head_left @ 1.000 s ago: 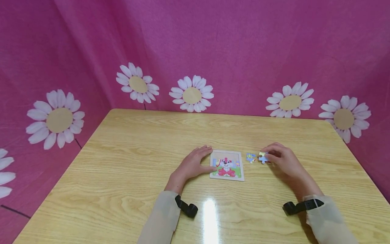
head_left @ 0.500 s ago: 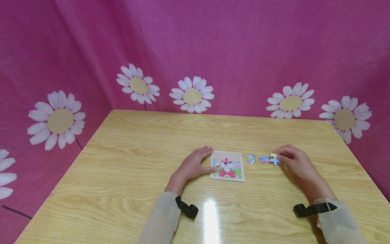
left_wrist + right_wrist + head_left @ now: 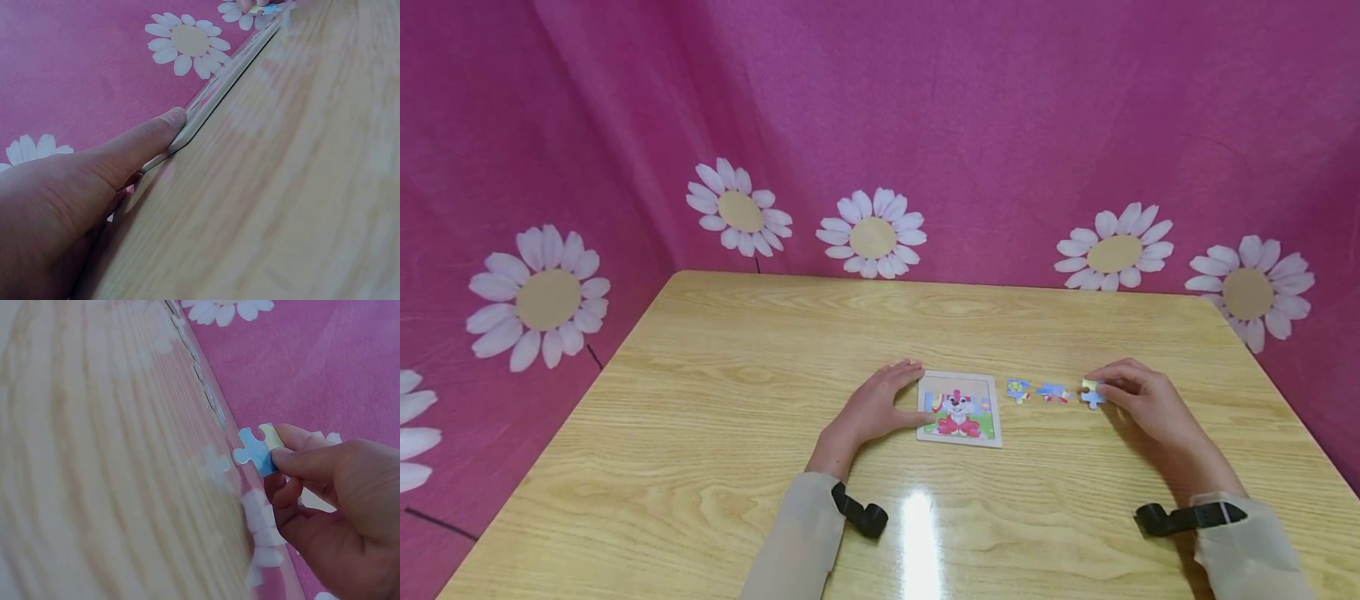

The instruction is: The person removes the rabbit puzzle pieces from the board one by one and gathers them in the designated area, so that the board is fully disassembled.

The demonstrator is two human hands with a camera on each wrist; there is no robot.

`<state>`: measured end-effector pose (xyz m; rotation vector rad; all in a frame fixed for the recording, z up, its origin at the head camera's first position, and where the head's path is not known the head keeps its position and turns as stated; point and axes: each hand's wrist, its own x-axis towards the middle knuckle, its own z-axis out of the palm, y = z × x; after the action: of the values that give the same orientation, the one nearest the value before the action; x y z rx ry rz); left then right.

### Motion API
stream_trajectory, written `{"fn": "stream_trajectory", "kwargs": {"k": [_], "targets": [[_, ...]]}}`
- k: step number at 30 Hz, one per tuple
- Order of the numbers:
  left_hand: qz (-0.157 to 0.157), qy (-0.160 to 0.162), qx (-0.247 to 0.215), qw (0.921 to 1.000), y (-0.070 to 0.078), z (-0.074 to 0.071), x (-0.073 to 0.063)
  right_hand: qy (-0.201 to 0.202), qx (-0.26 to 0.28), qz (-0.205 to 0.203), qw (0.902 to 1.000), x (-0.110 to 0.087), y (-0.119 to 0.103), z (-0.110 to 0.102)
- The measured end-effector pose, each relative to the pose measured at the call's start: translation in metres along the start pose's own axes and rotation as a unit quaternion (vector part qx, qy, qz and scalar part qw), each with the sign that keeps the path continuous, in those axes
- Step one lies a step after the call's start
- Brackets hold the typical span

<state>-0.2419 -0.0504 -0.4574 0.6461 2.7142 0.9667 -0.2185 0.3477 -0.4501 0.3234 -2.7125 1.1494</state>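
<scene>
In the head view, my left hand [image 3: 872, 406] rests at the left side of a square jigsaw puzzle tray [image 3: 996, 425]. Its thumb lies on the tray's left edge, and its fingertips touch near the far left corner. The tray's lower part is filled with a picture of a red and white cartoon animal; the upper part shows bare tan backing. My right hand [image 3: 1150, 404] pinches a blue and yellow puzzle piece [image 3: 253, 452] between thumb and index finger, just above the table. Left of it lie more puzzle pieces, one with a yellow pattern [image 3: 1018, 388] and a blue and red group [image 3: 1054, 392].
The wooden table [image 3: 760, 358] stretches around the tray and pieces, with a light reflection near the front. A pink curtain [image 3: 985, 125] with white daisies hangs behind and left of the table. Black camera straps circle both wrists.
My right hand has moved to the right with the pinched puzzle piece, away from the other pieces, uncovering the blue and red ones. The left hand and tray have stayed in place.
</scene>
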Motion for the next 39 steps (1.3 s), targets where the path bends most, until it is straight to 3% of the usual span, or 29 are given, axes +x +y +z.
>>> {"fn": "stream_trajectory", "kwargs": {"k": [20, 30, 34, 39], "targets": [[-0.003, -0.002, 0.0, 1.0, -0.0005, 0.0003, 0.0003, -0.011, -0.05, -0.005, 0.9987, 0.0013, 0.0077, 0.0044], [0.006, 0.001, 0.007, 1.0, -0.0012, 0.0003, 0.0013, -0.044, -0.047, 0.004, 0.9979, 0.0038, 0.0085, 0.002], [0.01, 0.001, 0.008, 0.9999, -0.0012, 0.0004, 0.0014, -0.037, -0.043, 0.004, 0.9984, 0.0032, 0.0077, 0.0022], [0.008, 0.0, 0.009, 0.9999, -0.0012, 0.0003, 0.0013, -0.019, -0.029, -0.025, 0.9991, 0.005, -0.0011, 0.0093]]}}
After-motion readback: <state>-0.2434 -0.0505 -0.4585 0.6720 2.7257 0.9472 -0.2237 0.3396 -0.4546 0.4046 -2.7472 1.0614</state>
